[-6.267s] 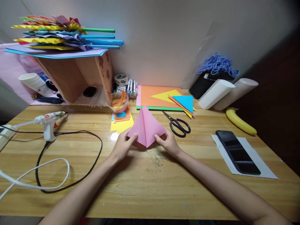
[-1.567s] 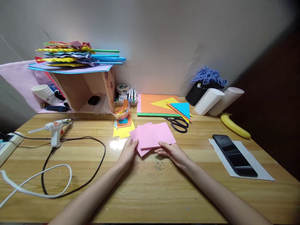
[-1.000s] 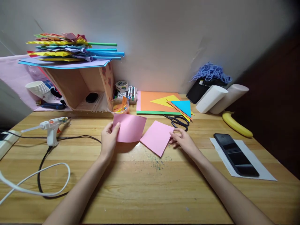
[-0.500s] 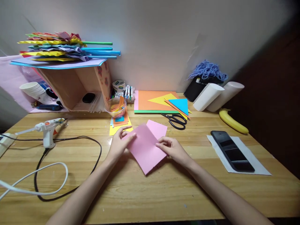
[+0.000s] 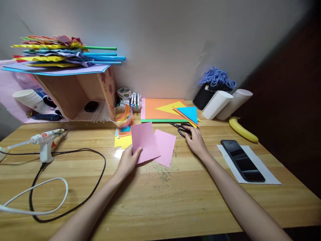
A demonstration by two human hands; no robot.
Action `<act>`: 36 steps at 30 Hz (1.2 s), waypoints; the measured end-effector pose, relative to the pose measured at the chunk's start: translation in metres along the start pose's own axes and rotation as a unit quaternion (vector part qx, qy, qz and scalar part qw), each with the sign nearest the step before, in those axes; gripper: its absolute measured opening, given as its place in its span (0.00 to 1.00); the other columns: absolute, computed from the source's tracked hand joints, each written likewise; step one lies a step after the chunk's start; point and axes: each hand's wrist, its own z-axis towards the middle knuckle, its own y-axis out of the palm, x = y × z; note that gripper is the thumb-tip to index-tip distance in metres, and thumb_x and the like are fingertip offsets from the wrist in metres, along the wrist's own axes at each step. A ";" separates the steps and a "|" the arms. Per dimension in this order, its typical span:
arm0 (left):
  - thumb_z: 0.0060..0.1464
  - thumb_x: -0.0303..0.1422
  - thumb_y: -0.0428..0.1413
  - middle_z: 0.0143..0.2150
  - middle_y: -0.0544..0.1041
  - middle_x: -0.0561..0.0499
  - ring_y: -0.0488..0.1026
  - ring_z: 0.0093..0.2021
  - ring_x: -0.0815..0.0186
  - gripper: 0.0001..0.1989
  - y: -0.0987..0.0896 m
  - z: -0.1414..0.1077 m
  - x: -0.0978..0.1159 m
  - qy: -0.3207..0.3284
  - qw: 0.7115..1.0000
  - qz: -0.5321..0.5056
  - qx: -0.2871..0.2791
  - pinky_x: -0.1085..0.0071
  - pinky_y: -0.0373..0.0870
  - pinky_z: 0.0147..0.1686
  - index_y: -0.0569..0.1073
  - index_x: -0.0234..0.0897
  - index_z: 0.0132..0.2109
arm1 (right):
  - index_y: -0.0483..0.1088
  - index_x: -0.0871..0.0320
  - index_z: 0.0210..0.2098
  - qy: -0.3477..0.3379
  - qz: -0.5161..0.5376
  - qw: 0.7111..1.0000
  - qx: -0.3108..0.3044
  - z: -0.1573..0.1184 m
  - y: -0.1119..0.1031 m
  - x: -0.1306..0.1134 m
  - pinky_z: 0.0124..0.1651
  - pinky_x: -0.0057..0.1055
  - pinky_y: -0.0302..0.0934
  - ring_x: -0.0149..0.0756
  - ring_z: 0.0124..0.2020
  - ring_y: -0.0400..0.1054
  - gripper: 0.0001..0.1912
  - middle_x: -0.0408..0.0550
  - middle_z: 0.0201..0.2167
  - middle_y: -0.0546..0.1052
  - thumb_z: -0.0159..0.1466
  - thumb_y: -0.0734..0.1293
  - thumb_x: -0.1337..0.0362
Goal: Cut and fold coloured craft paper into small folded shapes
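Observation:
Between the thumb and fingers of my left hand (image 5: 129, 160) is a square of pink paper (image 5: 145, 142), held tilted up off the table. Its right edge overlaps a second pink paper piece (image 5: 165, 147) that lies on the wood. My right hand (image 5: 196, 140) has reached the black-handled scissors (image 5: 181, 127); its fingers are closed at the handle loops and partly cover them. The scissors' blades point left, just in front of a stack of coloured sheets (image 5: 150, 110).
Yellow and blue triangles (image 5: 189, 113) top the stack. At left are a glue gun (image 5: 46, 144) with looping cables and an open box (image 5: 75, 93). A plastic bowl (image 5: 121, 117) holds paper scraps. A phone (image 5: 242, 160) and a banana (image 5: 243, 130) lie at right.
My right hand has let go of the pink paper and moved up and right to the scissors. The left hand has turned the paper more upright; the second piece now lies more exposed.

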 end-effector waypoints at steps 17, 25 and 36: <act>0.51 0.39 0.52 0.22 0.69 0.53 0.65 0.23 0.66 0.09 -0.019 0.002 0.017 0.046 0.982 -0.049 0.177 0.74 0.58 0.24 0.68 0.37 0.31 | 0.60 0.57 0.32 0.201 0.388 0.875 -0.207 -0.033 -0.002 -0.057 0.18 0.23 0.51 0.26 0.17 0.57 0.18 0.40 0.22 0.65 0.55 0.62 0.48; 0.53 0.44 0.50 0.21 0.62 0.59 0.59 0.16 0.74 0.13 -0.017 -0.007 0.025 0.007 0.981 -0.141 0.135 0.79 0.57 0.13 0.63 0.37 0.35 | 0.62 0.59 0.38 0.189 0.540 0.724 -0.386 -0.059 0.000 -0.081 0.24 0.27 0.62 0.29 0.23 0.62 0.31 0.44 0.26 0.65 0.55 0.53 0.37; 0.52 0.43 0.51 0.19 0.64 0.57 0.58 0.16 0.73 0.14 -0.012 -0.015 0.030 0.016 0.984 -0.125 0.129 0.77 0.54 0.17 0.66 0.36 0.35 | 0.60 0.58 0.36 0.187 0.457 0.735 -0.464 -0.066 -0.012 -0.096 0.21 0.22 0.61 0.24 0.21 0.55 0.24 0.40 0.25 0.59 0.59 0.55 0.42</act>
